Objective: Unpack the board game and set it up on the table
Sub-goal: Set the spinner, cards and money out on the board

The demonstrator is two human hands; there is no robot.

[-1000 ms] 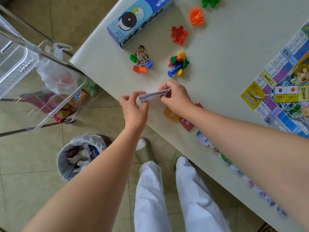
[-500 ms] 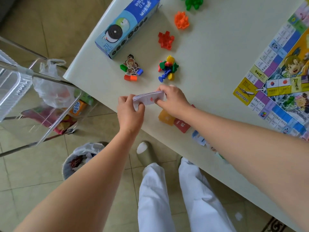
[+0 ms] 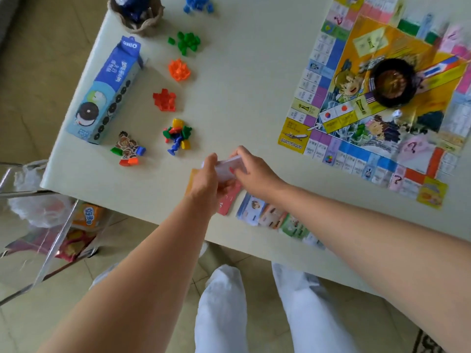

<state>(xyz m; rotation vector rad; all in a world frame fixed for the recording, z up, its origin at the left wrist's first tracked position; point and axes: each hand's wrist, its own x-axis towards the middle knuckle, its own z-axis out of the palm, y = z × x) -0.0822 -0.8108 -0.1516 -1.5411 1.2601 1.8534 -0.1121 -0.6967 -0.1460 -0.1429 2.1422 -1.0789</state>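
Largely set up: the colourful paper game board (image 3: 382,138) lies open on the pale counter (image 3: 242,85). The left grip (image 3: 207,179) and right grip (image 3: 256,171) both pinch a thin white card stack (image 3: 229,165) above the counter's near edge, not yet placed.

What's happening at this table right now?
A person standing at the table holds a small deck of cards between the left hand and right hand, over an orange card and a red card near the edge. The game board lies unfolded to the right with a dark bowl on it. Plastic pieces sit sorted in a blue pile, green pile, orange pile and red pile beside an Oreo box.
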